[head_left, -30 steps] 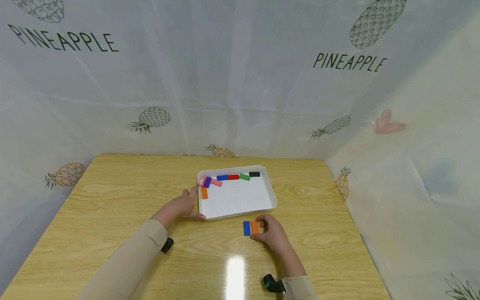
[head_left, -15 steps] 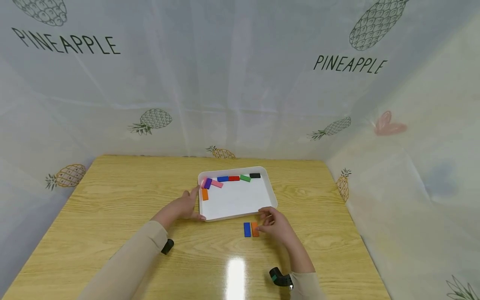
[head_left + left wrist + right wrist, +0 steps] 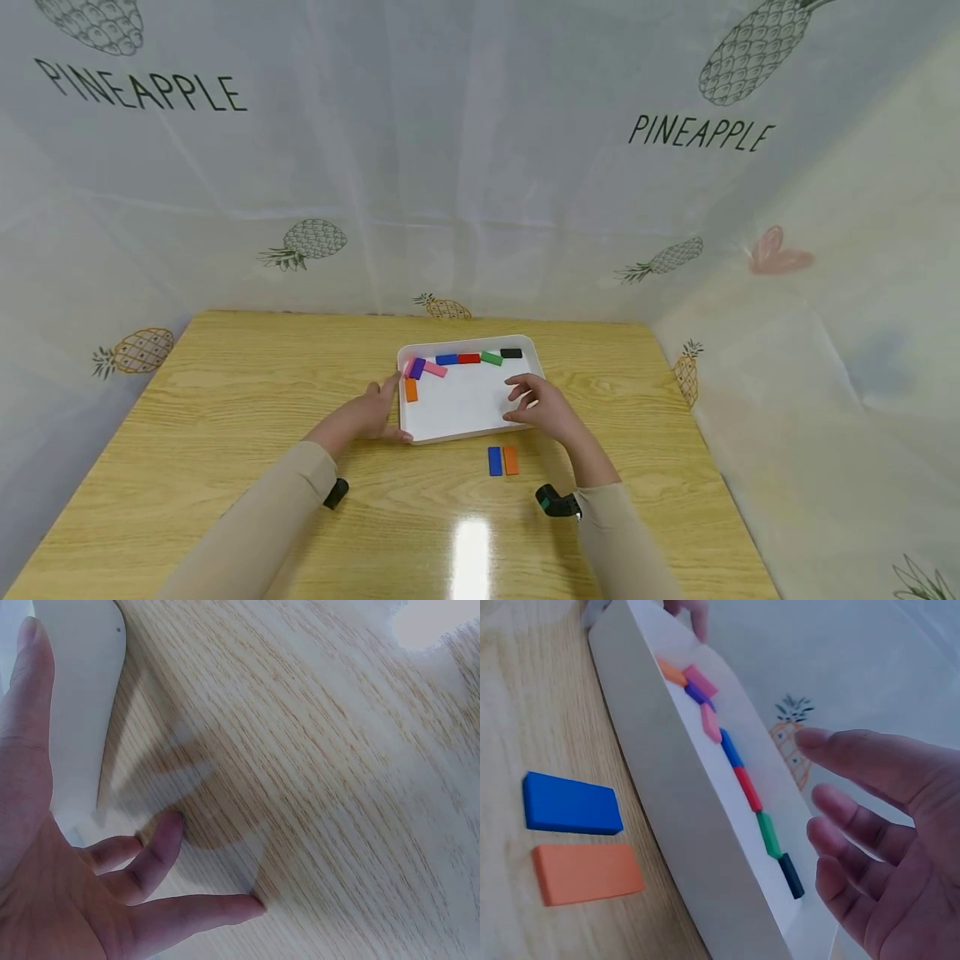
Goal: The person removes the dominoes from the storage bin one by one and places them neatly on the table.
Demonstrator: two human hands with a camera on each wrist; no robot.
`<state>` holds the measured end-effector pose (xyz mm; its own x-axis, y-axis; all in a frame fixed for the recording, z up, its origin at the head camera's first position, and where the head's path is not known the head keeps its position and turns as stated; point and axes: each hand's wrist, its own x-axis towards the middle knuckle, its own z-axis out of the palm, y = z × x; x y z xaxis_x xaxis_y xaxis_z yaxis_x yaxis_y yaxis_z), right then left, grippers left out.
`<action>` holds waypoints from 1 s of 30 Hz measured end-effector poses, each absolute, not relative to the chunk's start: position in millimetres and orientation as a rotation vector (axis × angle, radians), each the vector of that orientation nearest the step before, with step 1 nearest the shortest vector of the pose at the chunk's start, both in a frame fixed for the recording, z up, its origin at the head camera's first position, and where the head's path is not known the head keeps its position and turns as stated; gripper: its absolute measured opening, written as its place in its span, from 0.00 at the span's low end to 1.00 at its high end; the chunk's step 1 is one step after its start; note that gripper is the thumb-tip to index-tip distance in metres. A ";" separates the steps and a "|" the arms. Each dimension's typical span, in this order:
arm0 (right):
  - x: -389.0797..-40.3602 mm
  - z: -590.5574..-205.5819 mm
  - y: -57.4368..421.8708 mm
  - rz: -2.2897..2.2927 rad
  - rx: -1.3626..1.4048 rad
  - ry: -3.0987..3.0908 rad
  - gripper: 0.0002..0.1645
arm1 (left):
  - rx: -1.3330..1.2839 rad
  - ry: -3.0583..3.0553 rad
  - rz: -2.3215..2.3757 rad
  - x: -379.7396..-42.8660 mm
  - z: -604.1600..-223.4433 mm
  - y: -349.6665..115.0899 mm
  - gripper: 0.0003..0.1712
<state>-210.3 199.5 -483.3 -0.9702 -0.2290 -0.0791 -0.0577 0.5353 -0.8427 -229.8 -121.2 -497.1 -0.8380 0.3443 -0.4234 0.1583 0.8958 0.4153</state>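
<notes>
On the wooden table (image 3: 645, 433), as the head view shows, a white tray (image 3: 465, 412) sits before you, and your left hand (image 3: 366, 413) is at its left end, fingers spread and touching the rim, its grip released. Your right hand (image 3: 547, 410) hovers over the tray's right part with its fingers loosely bent, the grip slack and holding nothing. On the table, just outside the tray's near wall, lie a blue block (image 3: 495, 461) and an orange block (image 3: 511, 460), side by side with a narrow gap between them. Inside, at the left end, you have a second orange block (image 3: 411, 390), a purple block (image 3: 417, 368) and two pink blocks (image 3: 436, 369); along the far wall run a second blue block (image 3: 447, 359), a red block (image 3: 468, 358), a green block (image 3: 491, 358) and a black block (image 3: 512, 353). In the left wrist view, one digit of yours lies against the tray's outer wall while the others spread over the wood grain. In the right wrist view, your thumb stands apart from your bent fingers, with the outside pair lying flat beyond the tray wall.
</notes>
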 end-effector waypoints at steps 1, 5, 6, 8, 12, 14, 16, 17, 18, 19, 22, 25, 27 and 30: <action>-214.1 -482.6 198.5 -1.398 -0.241 2.592 0.32 | 0.367 2.560 0.503 -230.2 -497.5 -121.4 0.71; -230.5 -481.5 195.2 -1.337 -0.251 2.590 0.32 | 0.368 2.560 0.500 -232.8 -500.8 -122.7 0.70; -234.9 -481.1 194.5 -1.320 -0.255 2.589 0.32 | 0.371 2.563 0.493 -233.6 -501.8 -123.1 0.71; -244.3 -479.5 193.0 -1.289 -0.270 2.591 0.32 | 0.367 2.566 0.488 -234.9 -503.4 -124.0 0.71; -262.4 -477.2 190.4 -1.252 -0.296 2.596 0.33 | 0.374 2.577 0.466 -236.3 -504.3 -125.1 0.72; -269.8 -478.6 188.7 -1.255 -0.300 2.593 0.32 | 0.375 2.578 0.463 -236.3 -504.2 -125.4 0.72; -275.7 -482.2 186.7 -1.271 -0.289 2.585 0.32 | 0.376 2.577 0.465 -235.6 -503.9 -125.6 0.72; -278.1 -484.7 185.6 -1.276 -0.273 2.581 0.31 | 0.372 2.575 0.466 -235.2 -503.8 -125.5 0.72; -280.3 -487.7 184.6 -1.280 -0.258 2.581 0.30 | 0.373 2.573 0.467 -234.6 -503.6 -125.4 0.71; -282.3 -491.1 183.7 -1.284 -0.246 2.584 0.30 | 0.368 2.571 0.466 -233.9 -503.4 -125.4 0.71; -286.7 -499.9 180.1 -1.270 -0.209 2.601 0.30 | 0.356 2.569 0.468 -232.5 -503.1 -125.0 0.71; -290.3 -506.9 176.5 -1.248 -0.207 2.629 0.30 | 0.348 2.573 0.473 -231.5 -502.7 -124.5 0.71; -292.2 -510.0 174.4 -1.226 -0.190 2.648 0.30 | 0.348 2.576 0.476 -231.2 -503.4 -124.1 0.71; -294.9 -513.2 172.1 -1.189 -0.144 2.678 0.30 | 0.349 2.582 0.473 -231.2 -504.6 -123.7 0.71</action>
